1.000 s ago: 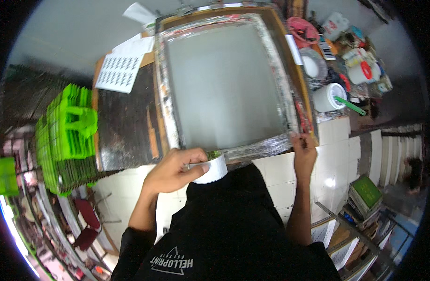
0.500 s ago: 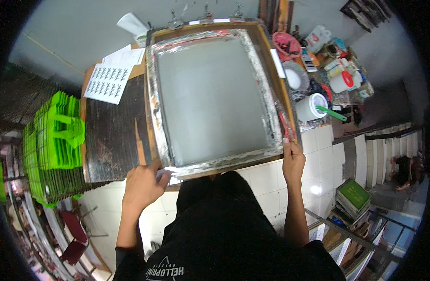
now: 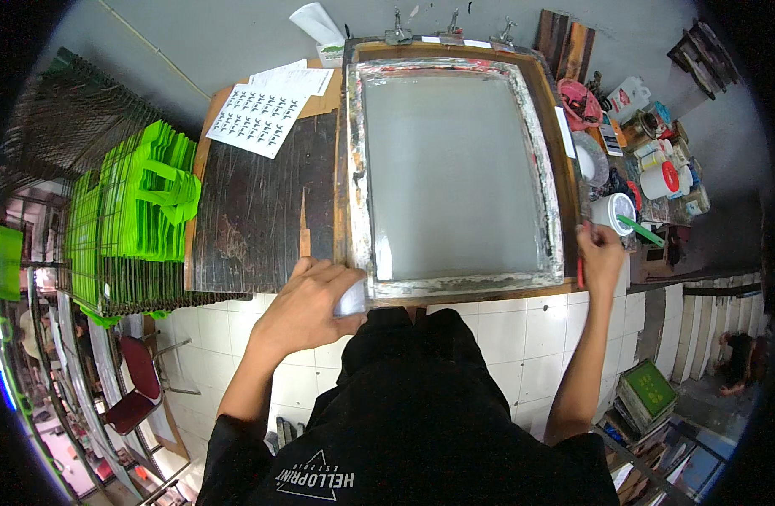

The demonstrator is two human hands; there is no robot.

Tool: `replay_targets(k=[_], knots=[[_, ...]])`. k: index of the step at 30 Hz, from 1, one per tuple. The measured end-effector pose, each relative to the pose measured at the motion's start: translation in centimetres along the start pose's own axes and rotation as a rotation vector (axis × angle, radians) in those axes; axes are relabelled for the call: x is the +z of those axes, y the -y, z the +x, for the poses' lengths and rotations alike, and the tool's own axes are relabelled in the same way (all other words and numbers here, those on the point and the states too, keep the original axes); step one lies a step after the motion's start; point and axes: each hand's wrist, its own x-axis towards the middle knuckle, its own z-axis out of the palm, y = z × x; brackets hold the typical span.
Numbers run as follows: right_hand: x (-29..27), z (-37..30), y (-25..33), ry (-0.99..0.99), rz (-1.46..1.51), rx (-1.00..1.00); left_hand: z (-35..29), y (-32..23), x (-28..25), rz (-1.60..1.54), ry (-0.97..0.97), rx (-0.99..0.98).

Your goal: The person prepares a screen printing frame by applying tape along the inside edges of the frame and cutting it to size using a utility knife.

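Note:
A screen-printing frame [image 3: 556,228] with a grey mesh lies flat on a wood-edged board in front of me. Its rim is smeared with white and some red. At the near left corner my left hand [image 3: 307,308] has its fingers curled round a whitish, shiny piece [image 3: 351,299]; what it is I cannot make out. My right hand [image 3: 602,253] is beside the board's right edge, closed on a slim red stick-like tool [image 3: 580,271] that points down toward me. The fingers partly hide the tool.
Printed sheets [image 3: 261,110] lie on the dark table [image 3: 252,202] at left. Bright green bags [image 3: 164,194] fill a wire rack beside it. Metal clamps [image 3: 397,32] line the board's far edge. At right stand a white tub [image 3: 611,211] with a green-handled tool and several containers.
My view has shifted, so the scene sits further right. The red tool, earlier extending away from my right hand along the frame's side, now hangs below it. The left hand stays at the near left corner.

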Motion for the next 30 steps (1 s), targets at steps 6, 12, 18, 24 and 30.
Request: replay_targets(k=[6, 12, 18, 24, 30], knots=[[-4.4, -11.4, 11.6, 0.441, 0.637, 0.291, 0.0, 0.6, -0.3, -0.015, 0.065, -0.029], [0.3, -20.2, 21.6, 0.843, 0.358, 0.058, 1.5, 0.1, 0.3, 0.094, 0.112, -0.024], [2.6, -23.8, 24.4, 0.857, 0.113, -0.082, 2.8, 0.3, 0.8, 0.195, 0.232, -0.034], [4.7, -25.7, 23.9, 0.741, 0.076, -0.157, 2.8, 0.5, 1.2, 0.19, 0.214, -0.046], [5.0, -25.6, 24.4, 0.765, 0.041, -0.141, 2.7, 0.6, 1.9, 0.162, 0.171, -0.033]])
